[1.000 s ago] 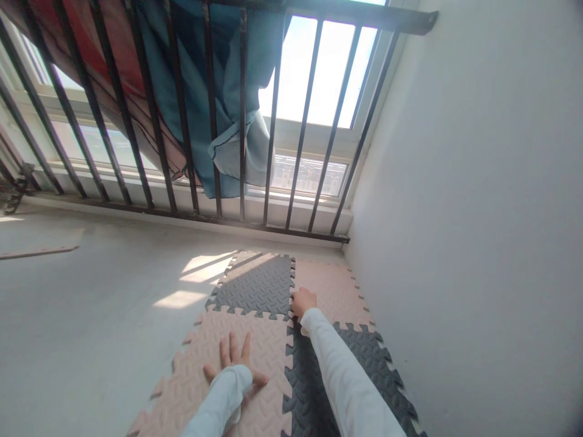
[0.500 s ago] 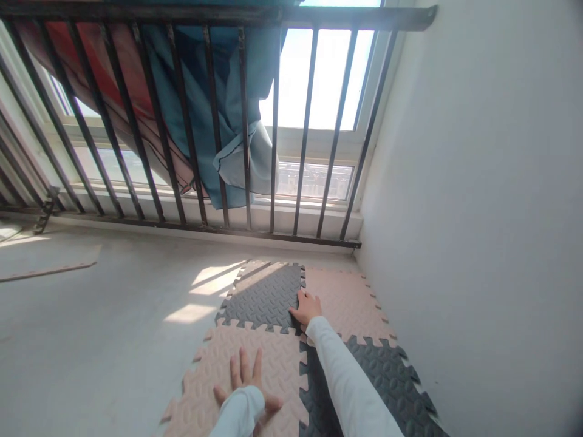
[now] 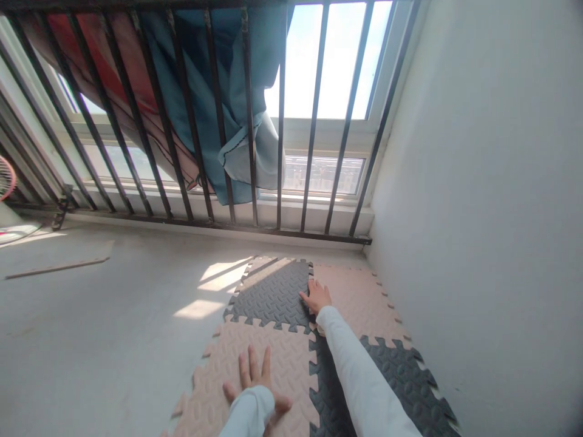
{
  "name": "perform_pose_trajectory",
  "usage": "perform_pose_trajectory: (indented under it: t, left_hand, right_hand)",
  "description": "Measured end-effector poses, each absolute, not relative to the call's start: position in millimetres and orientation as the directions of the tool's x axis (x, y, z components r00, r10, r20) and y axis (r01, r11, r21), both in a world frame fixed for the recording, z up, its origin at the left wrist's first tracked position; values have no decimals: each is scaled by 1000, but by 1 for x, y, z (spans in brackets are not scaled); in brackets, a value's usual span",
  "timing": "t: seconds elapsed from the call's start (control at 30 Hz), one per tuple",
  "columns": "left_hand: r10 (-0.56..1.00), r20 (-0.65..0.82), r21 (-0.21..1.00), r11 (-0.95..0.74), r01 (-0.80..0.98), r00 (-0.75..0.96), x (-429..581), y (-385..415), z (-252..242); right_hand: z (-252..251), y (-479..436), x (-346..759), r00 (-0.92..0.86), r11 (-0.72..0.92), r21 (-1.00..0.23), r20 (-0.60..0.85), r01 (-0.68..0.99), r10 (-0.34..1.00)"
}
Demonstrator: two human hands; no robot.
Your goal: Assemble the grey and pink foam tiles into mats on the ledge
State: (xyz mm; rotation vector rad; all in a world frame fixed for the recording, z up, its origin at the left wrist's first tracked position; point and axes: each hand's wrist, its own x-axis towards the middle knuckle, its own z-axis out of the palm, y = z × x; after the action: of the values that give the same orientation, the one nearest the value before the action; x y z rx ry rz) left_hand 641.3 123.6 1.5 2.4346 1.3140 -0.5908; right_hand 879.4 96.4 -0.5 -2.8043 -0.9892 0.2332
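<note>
My left hand [image 3: 255,379] lies flat on a pink foam puzzle-mat tile [image 3: 291,364] with its fingers spread, holding nothing. My right hand [image 3: 316,297] rests on the seam where a dark grey foam tile [image 3: 271,294] meets a far pink tile [image 3: 355,300], its fingers touching the mat. Another dark grey tile [image 3: 401,376] lies at the lower right, partly under my white sleeve. The interlocking tiles have toothed edges and a textured surface.
Bare concrete floor [image 3: 113,321] lies left of the mats, with a flat board [image 3: 59,258] on it. A white wall [image 3: 469,212] rises along the right side. Black iron railing bars [image 3: 314,121] stand before a window, with blue and red cloth [image 3: 204,91] hanging behind them.
The view has swung and levelled, so the mats sit further right and lower in the frame. Both hands stay on the mats, with little visible shift between them.
</note>
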Motion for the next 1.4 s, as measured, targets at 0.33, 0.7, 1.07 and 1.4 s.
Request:
perform_pose_trajectory:
  t: [0.33,0.7,1.07,1.4]
  left_hand:
    - [714,-499,49,-543,838,492,641,124,0]
    - [680,-578,-12,-560,829,451,641,126,11]
    - [750,-450,0,-542,840,484,640,125,-17]
    - [740,-486,-17,-539,842,464,641,122,-7]
  right_hand:
    - [-3,99,887,770,-764,-168,-40,623,637]
    - [4,102,888,757,-748,-142,9,648,654]
    - [1,96,903,762,-764,-172,-93,622,641]
    - [3,129,915,828,-836,-110,-121,537,548]
